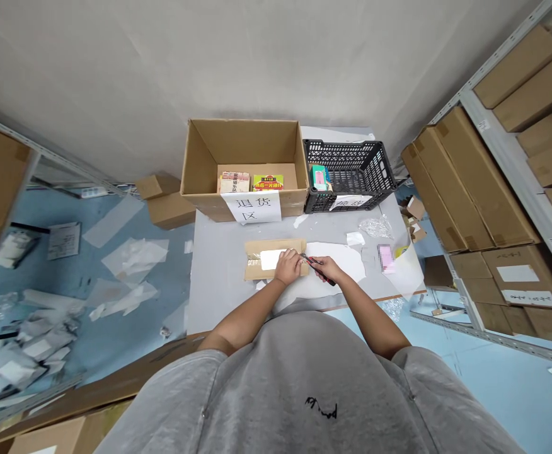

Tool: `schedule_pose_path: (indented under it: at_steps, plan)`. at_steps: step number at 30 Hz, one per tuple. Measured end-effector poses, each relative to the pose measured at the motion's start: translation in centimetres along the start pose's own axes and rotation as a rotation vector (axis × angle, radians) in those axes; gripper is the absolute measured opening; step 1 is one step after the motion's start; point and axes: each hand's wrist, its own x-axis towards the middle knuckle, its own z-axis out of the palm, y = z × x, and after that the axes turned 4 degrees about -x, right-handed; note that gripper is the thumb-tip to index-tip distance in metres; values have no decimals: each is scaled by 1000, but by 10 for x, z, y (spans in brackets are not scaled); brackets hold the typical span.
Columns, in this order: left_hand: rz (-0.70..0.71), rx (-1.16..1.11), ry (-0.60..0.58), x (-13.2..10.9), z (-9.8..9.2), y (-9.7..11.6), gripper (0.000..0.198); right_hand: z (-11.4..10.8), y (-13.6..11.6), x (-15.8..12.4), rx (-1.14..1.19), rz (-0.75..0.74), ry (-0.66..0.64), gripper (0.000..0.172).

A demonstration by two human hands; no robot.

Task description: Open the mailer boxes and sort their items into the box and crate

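- A person's left hand point(288, 266) is pressing down on a cardboard mailer point(276, 246), apparently pinning it against sliding; its fingers point(297, 258) are lying together, though I cannot tell whether they are gripping.
- The right hand point(327, 270) is clamping its fingers point(317, 262) around a red-and-black utility knife point(327, 278), angling the tip toward the mailer.
- The mailer is lying on a grey counter point(219, 284), beside a white sheet point(345, 265).
- A cardboard box point(242, 142) is standing beyond, next to a black plastic crate point(351, 148).
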Motion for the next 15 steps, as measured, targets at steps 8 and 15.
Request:
schedule_pose_path:
  at_steps: [8, 15]
  plan:
    - [-65, -42, 23, 4, 6, -7, 15, 2, 11, -13, 142, 51, -23, 44]
    - [-123, -38, 77, 18, 11, -13, 10, 8, 15, -19, 150, 37, 36, 41]
